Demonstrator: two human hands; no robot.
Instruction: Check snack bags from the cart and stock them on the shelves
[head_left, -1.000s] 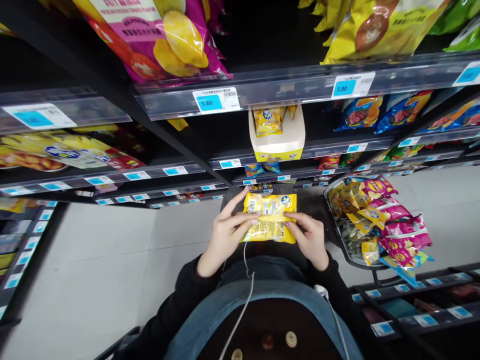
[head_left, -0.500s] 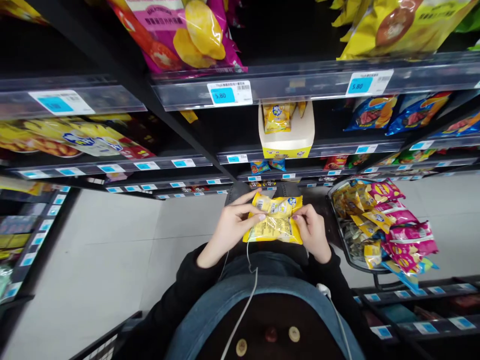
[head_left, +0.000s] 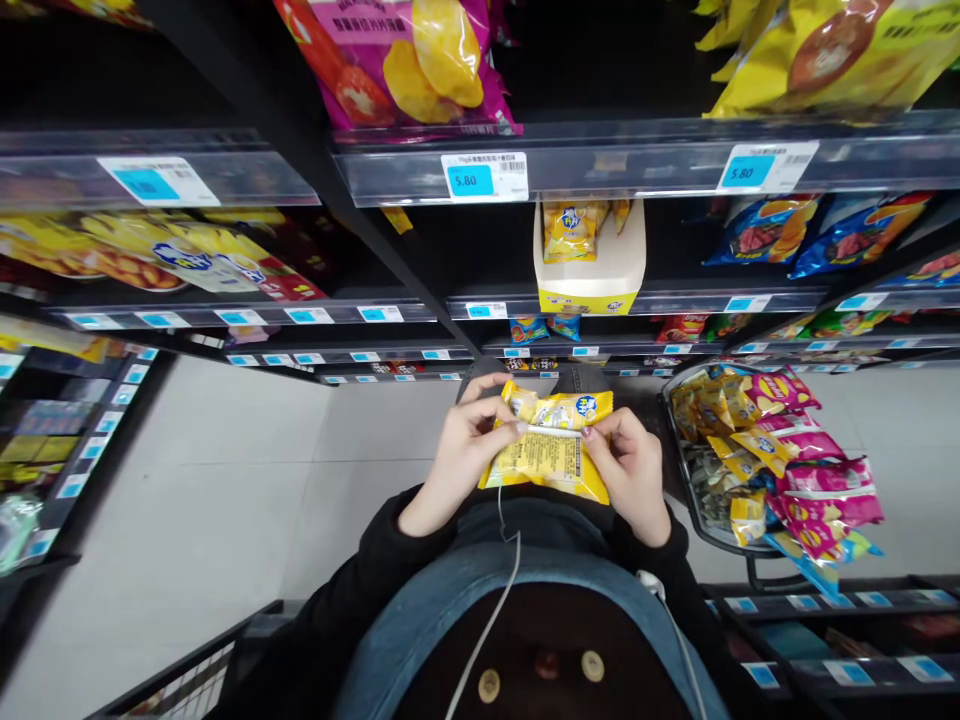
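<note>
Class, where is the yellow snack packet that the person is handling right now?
In the head view, below and right of centre, the yellow packet is between the left hand and right hand, left of the basket.

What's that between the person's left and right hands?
In the head view, a yellow snack packet lies between the left hand and the right hand; both hold it, with printing facing the camera.

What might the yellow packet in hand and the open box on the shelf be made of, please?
The yellow packet: probably thin plastic film, glossy, judging by its creases and bright glints.
The open box: likely cardboard, fairly smooth, judging by its stiff, pale walls and printed yellow front.
</note>
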